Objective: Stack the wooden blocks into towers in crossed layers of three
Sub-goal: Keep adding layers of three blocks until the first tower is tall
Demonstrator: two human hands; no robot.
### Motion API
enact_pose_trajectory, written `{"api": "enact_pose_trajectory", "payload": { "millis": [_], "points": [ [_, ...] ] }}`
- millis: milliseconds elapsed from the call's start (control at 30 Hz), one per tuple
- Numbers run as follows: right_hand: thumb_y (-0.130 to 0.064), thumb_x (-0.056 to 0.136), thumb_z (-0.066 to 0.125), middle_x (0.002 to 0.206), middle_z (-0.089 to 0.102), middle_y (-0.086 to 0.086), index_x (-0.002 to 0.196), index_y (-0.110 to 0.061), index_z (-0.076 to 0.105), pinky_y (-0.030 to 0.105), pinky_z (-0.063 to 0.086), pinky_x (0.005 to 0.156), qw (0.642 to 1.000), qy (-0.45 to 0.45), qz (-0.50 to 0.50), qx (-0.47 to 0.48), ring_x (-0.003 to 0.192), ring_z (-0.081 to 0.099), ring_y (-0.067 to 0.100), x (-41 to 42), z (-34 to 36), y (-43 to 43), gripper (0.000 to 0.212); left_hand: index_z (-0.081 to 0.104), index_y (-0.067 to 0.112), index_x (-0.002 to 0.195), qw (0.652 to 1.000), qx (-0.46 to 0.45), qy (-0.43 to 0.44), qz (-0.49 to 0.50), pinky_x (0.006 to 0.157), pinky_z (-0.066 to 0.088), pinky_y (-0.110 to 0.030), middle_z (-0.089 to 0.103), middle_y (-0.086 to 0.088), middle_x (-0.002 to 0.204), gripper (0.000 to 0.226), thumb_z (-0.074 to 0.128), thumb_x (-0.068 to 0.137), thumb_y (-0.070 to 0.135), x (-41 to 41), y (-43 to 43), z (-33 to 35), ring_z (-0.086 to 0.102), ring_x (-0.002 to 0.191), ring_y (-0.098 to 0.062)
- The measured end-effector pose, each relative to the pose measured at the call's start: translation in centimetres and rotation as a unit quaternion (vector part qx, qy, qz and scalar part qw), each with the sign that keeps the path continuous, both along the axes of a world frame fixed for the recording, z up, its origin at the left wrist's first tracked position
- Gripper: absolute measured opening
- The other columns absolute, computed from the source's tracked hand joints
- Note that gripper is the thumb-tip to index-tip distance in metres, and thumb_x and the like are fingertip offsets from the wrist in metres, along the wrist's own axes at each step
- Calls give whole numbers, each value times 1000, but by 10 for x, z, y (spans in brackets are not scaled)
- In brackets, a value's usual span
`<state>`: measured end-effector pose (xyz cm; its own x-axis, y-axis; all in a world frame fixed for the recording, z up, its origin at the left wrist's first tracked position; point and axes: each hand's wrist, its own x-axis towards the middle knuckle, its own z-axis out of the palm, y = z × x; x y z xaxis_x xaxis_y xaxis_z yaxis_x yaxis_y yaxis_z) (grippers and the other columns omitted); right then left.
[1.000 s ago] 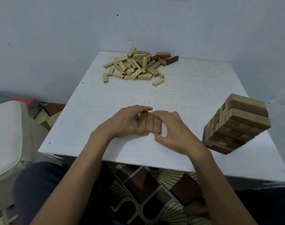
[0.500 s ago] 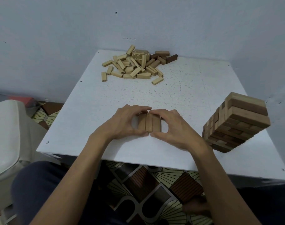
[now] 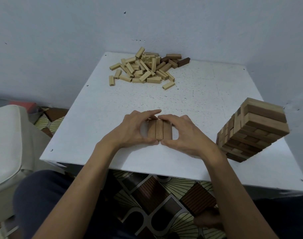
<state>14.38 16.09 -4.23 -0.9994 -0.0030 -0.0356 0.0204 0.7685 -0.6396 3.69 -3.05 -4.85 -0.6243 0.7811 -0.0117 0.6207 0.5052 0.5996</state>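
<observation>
The white counter (image 3: 207, 94) before me carries a loose pile of blocks (image 3: 145, 69) at its far edge, a row of three blocks (image 3: 159, 130) lying flat, side by side, near me, and a tower (image 3: 252, 131) at the near right.

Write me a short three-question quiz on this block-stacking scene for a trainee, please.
1. True or false: the tower stands on the table, to the right of the flat row of blocks.
2. How many blocks make up that row, gripped between the left hand and right hand? A two, B three, C five.
3. Fill in: the loose pile lies at the table's ____ edge.
Key: 1 true; 2 B; 3 far.
</observation>
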Motion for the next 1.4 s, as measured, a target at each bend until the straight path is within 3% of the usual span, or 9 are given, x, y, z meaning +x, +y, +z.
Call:
{"api": "enact_pose_trajectory", "payload": {
  "millis": [100, 233, 500, 700, 900, 1067, 1267, 1333, 1400],
  "points": [
    [-34, 84, 72, 130, 52, -18, 144, -39, 39, 34, 42, 96, 1000, -5, -4, -3, 119, 37, 14, 0, 2, 0, 69, 30, 42, 149, 1000, -4, -5, 3, 108, 26, -36, 48, 27, 128, 94, 75, 69, 59, 1, 0, 2, 37, 123, -9],
    [-33, 82, 74, 124, 47, -23, 144, -37, 39, 32, 41, 95, 1000, -6, -5, 0, 121, 37, 15, 2, 6, -3, 71, 28, 39, 151, 1000, 2, -6, 7, 111, 26, -38, 53, 20, 133, 95, 83, 73, 46, 4, 0, 5, 36, 125, -10],
    [-33, 82, 74, 138, 51, -13, 148, -36, 34, 34, 39, 95, 1000, 4, 9, 22, 126, 32, 12, 10, 36, -9, 77, 21, 41, 153, 1000, 14, 5, 0, 111, 23, -36, 54, 16, 136, 101, 84, 73, 42, 10, -9, 32, 37, 127, -10],
    [-38, 82, 76, 139, 49, -11, 149, -36, 32, 24, 31, 90, 999, 23, 15, 43, 129, 30, 6, 22, 68, -6, 79, 20, 43, 153, 1000, 24, 15, -13, 113, 27, -41, 53, 19, 135, 106, 85, 69, 46, 17, -6, 63, 35, 132, -11],
    [-40, 82, 76, 142, 49, -8, 150, -34, 31, 22, 29, 91, 995, 45, 8, 84, 130, 35, 8, 35, 102, 1, 81, 23, 47, 150, 998, 44, 16, -32, 105, 28, -30, 54, 24, 130, 103, 87, 69, 43, 23, 6, 90, 37, 133, -7],
    [-43, 81, 75, 141, 50, -11, 148, -37, 32, 23, 29, 87, 992, 67, -15, 107, 124, 37, 6, 51, 126, 16, 80, 26, 43, 151, 996, 67, 26, -54, 98, 25, -11, 57, 23, 128, 102, 87, 69, 40, 30, 24, 114, 39, 128, 6],
    [-42, 78, 78, 135, 52, -15, 145, -40, 35, 20, 33, 82, 991, 70, -56, 97, 99, 43, -2, 76, 148, 50, 80, 27, 38, 152, 991, 94, 26, -89, 106, 32, -18, 56, 19, 132, 103, 88, 69, 41, 44, 66, 134, 43, 127, 9],
    [-42, 77, 78, 135, 52, -16, 144, -41, 36, 23, 35, 84, 991, 64, -70, 94, 107, 45, 3, 85, 153, 65, 79, 27, 39, 152, 989, 98, 31, -105, 108, 34, -29, 55, 20, 134, 101, 87, 70, 43, 49, 84, 137, 43, 131, 3],
    [-43, 77, 78, 135, 51, -17, 144, -42, 36, 22, 37, 82, 990, 56, -82, 96, 114, 46, 7, 94, 158, 81, 79, 25, 41, 151, 988, 94, 36, -114, 104, 32, -24, 56, 23, 129, 100, 85, 71, 44, 54, 101, 139, 41, 132, 2]
  ]
}}
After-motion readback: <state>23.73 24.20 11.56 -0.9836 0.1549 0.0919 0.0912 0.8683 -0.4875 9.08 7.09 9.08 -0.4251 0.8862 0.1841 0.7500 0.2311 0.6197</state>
